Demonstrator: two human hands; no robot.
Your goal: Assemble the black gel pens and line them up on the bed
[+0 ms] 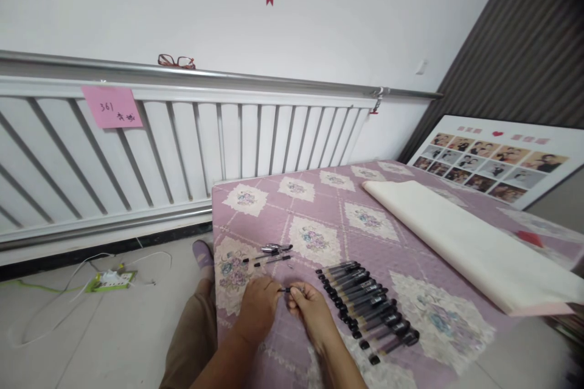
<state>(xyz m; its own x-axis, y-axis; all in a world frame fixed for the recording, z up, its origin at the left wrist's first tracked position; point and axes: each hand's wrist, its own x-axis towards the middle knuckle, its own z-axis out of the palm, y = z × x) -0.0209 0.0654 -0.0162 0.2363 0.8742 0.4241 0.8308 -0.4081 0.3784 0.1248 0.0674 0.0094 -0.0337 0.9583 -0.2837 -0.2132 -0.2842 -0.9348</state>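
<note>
My left hand [258,310] and my right hand [310,307] meet over the purple patterned bedspread [328,206], both pinched on one small black pen part [286,289] held between them. Just beyond my hands lie a few loose pen pieces [272,253]. To the right of my right hand, several black pens [367,307] lie side by side in a slanted row.
A rolled cream sheet [465,243] lies across the bed's right side. A photo collage board [497,161] leans at the far right. A white radiator [182,146] with a pink note [112,107] lines the wall. A power strip [111,280] with cables sits on the floor, and my knee and socked foot [203,252] show beside the bed.
</note>
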